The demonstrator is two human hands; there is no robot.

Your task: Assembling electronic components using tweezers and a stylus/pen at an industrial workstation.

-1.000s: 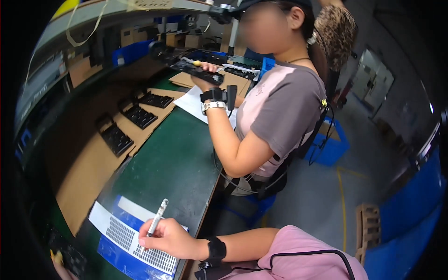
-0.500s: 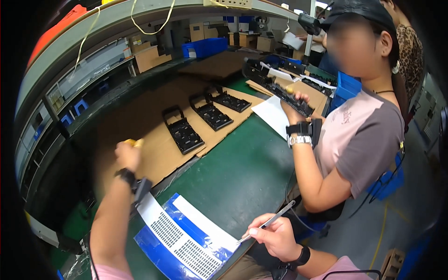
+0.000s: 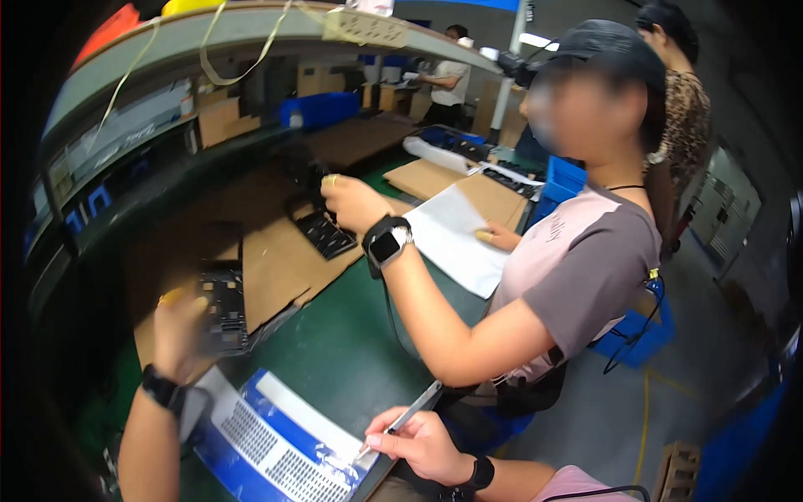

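My left hand (image 3: 178,335), blurred and with yellow finger covers, grips the left edge of a black plastic frame part (image 3: 224,305) with a loop at its far end. My right hand (image 3: 418,443) is closed around a slim silver pen-shaped tool (image 3: 411,407); I cannot tell its exact kind. The tool's lower end is at the corner of a white label sheet (image 3: 268,452) with rows of small dark labels. That sheet lies on a glossy blue sheet (image 3: 222,464) at the table's near edge.
A co-worker's hand (image 3: 355,205) reaches across from the right, by another black frame part (image 3: 326,230) on the brown cardboard (image 3: 276,280). White paper (image 3: 456,243) lies in front of the co-worker. The green table (image 3: 351,335) runs between us, under an overhead shelf (image 3: 259,38).
My left hand has come onto one frame part and drawn it nearer. The co-worker's arm has swung left over the cardboard. My right hand keeps the tool on the sheet; the view has turned right.
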